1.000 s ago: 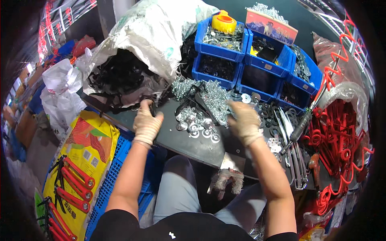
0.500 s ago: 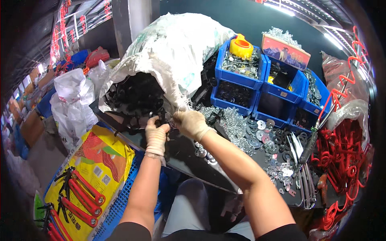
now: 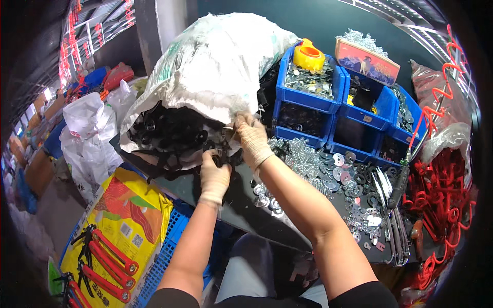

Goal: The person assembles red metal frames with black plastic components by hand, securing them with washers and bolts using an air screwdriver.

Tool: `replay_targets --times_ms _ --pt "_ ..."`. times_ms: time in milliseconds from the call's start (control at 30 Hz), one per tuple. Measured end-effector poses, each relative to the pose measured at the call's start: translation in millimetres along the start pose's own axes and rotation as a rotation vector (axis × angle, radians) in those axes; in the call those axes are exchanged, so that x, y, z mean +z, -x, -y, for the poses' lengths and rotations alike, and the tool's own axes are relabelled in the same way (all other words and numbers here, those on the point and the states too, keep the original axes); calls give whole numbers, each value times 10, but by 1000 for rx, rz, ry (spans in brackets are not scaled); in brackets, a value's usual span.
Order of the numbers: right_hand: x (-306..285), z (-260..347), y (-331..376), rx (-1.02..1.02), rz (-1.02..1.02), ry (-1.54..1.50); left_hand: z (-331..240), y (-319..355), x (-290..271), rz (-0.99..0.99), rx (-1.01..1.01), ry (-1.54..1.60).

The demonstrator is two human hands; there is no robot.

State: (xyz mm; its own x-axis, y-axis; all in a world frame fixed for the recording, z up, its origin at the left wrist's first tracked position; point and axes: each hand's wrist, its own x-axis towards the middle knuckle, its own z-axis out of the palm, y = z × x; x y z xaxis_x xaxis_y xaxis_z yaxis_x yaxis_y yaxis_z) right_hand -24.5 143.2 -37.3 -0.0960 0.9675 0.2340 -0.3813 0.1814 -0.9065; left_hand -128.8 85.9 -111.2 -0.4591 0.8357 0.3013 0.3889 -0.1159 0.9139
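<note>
A big white woven sack (image 3: 221,56) lies on its side on the dark tabletop, its mouth facing me. Inside the opening are many black plastic parts (image 3: 169,131), some of them round. My right hand (image 3: 252,139), in a pale glove, pinches the right edge of the sack's mouth. Just left of it and lower, my gloved left hand (image 3: 214,178) reaches to the lip of the sack, thumb and fingers closed around a black part. The exact shape of that part is hidden by the fingers and the dark pile.
Stacked blue bins (image 3: 308,92) with small parts stand at the back right. Loose metal washers (image 3: 328,172) and springs lie before them. Farther right are a hanging tool (image 3: 398,187) on a red coiled hose and red metal pieces (image 3: 439,190). Red-handled tools (image 3: 110,262) rest on a yellow bag at left.
The sack's mouth has come lower and spread wider. My right hand has risen with its edge, while my left hand has shifted slightly right and down.
</note>
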Motion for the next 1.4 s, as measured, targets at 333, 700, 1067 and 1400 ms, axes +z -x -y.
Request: replay_targets --times_ms 333,700,1067,1400 --pt "-486 241 287 228 -268 -309 -355 208 -30 195 217 -128" --pt "408 235 992 282 48 -603 66 -378 -244 397 -513 1366" --pt "-1460 870 -289 -169 -256 132 27 368 -1141 277 184 166" --pt "1 741 332 -379 632 1320 -282 489 11 584 1146 -574"
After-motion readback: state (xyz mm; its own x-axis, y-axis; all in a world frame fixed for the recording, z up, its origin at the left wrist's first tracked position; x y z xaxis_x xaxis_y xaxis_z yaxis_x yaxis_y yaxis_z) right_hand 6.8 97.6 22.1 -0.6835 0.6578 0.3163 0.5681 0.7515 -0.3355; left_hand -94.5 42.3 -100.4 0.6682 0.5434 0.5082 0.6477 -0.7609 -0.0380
